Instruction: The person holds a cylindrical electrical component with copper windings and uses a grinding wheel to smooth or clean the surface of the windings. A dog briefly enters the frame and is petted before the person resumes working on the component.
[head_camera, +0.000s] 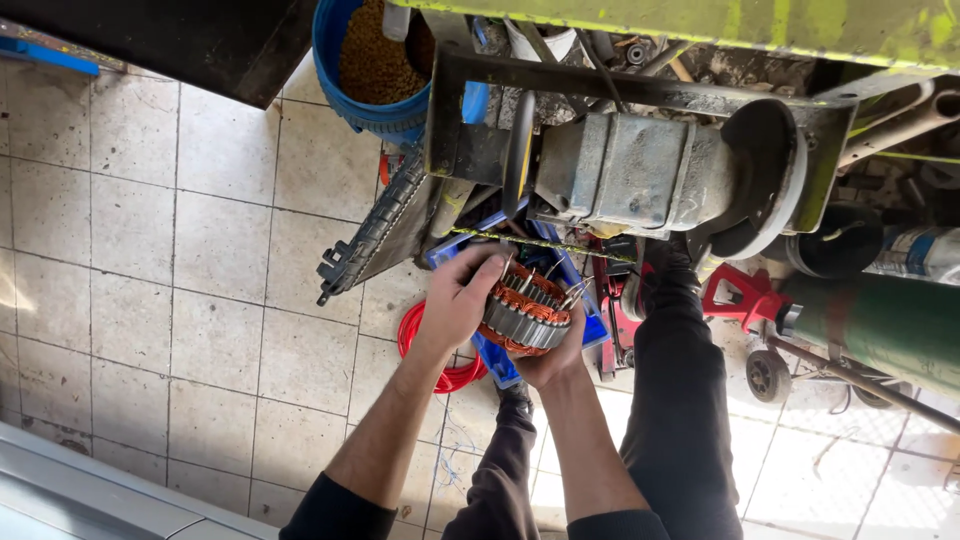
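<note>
While both hands are gripping it above the tiled floor (180, 260), the stator (525, 312), copper windings showing, is sitting between left hand (458, 298) and right hand (552, 360); steadying by the steel rim is sparing the protruding leads (572, 292).

Copper and grey in your hands, over pale tile.
Your stator (527, 312) shows orange-copper windings inside a banded grey steel ring; behind it sit a blue crate (500, 358), a red hose coil (440, 368), a blue bucket (352, 92) of tan pellets, a green cylinder (880, 325) and a yellow-green bench edge (720, 22).
</note>
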